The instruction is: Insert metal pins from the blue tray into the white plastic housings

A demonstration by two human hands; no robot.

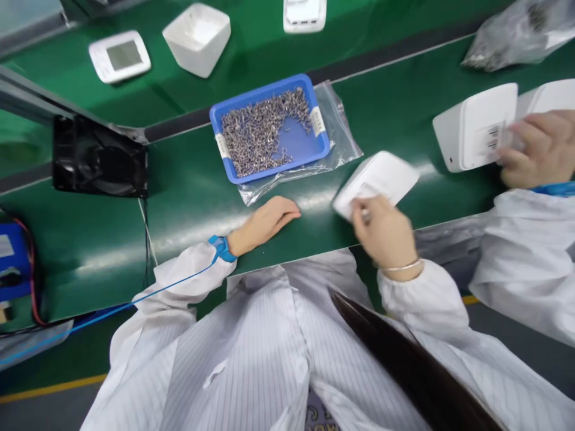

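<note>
My right hand (384,230) is closed on the near end of a white plastic device housing (377,179) lying tilted on the green bench. My left hand (265,221) rests on the bench with its fingers together and loosely curled, holding nothing, just below a blue tray (323,134) filled with several small metal screws. A blue wrist strap (222,247) with a cord sits on my left wrist.
A clear plastic bag (344,140) lies under the tray. At the right, a co-worker's hand (539,149) holds another white housing (476,127). More white housings (197,37) and a display unit (119,55) lie on the far belt. A black fan (99,157) stands at left.
</note>
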